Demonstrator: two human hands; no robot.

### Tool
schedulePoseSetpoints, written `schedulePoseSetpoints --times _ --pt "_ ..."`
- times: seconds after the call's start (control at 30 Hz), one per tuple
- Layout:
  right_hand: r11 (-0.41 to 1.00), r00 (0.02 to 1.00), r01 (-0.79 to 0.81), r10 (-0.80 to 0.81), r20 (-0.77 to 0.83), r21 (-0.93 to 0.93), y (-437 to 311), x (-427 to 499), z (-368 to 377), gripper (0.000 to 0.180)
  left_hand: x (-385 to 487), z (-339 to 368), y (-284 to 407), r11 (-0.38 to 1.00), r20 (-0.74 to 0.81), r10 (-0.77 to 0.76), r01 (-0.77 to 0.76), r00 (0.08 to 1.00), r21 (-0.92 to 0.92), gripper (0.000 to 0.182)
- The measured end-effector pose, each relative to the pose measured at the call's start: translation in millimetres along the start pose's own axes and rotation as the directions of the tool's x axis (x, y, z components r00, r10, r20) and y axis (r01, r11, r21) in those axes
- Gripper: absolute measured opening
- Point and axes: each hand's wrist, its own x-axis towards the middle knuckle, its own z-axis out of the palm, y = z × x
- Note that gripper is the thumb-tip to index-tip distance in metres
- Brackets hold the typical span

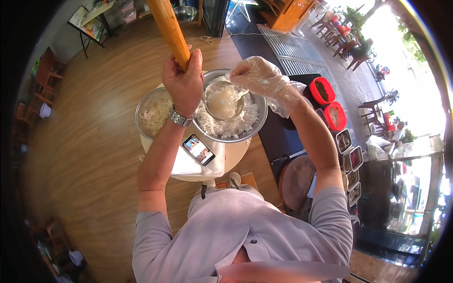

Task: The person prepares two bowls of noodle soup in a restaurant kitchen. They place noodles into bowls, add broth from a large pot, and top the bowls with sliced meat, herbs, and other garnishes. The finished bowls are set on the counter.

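My left hand (184, 79), with a metal-band watch at the wrist, grips a thick wooden handle (171, 32) that rises towards the camera. Just beyond that hand, a round wire-mesh strainer (241, 108) holds a clump of white rice noodles (223, 100). Whether it joins the handle is hidden behind the hand. The strainer is over a large metal bowl (262, 122) full of wide white noodles (230, 129). At its far right side is my right hand (253, 76), in a clear plastic glove with fingers curled; what they hold is not plain.
Thin noodles fill another metal bowl (137, 116) at left. A lit smartphone (199, 149) lies on white plastic on the round table (238, 154). To the right are a round chopping board (295, 182), a knife (292, 155), red tubs (335, 116) and several metal food containers (353, 159).
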Motion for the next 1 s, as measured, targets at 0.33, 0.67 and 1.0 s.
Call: schedulePoseSetpoints --times 0.33,0.67,1.0 --pt "0.86 0.994 0.11 -0.094 -0.057 0.499 -41 10 -6 0.018 1 -21 -30 0.999 -0.026 -0.004 0.006 1.0 0.05 0.019" --pt "0.848 0.914 0.338 -0.192 -0.356 0.409 -133 5 -78 0.017 -7 -38 -76 0.994 -0.176 -0.102 0.109 0.979 0.029 0.019" --pt "0.55 0.415 0.817 -0.769 -0.486 -0.172 -119 27 -133 0.026 -15 -64 -95 0.994 -0.16 -0.09 0.098 0.983 0.04 0.018"
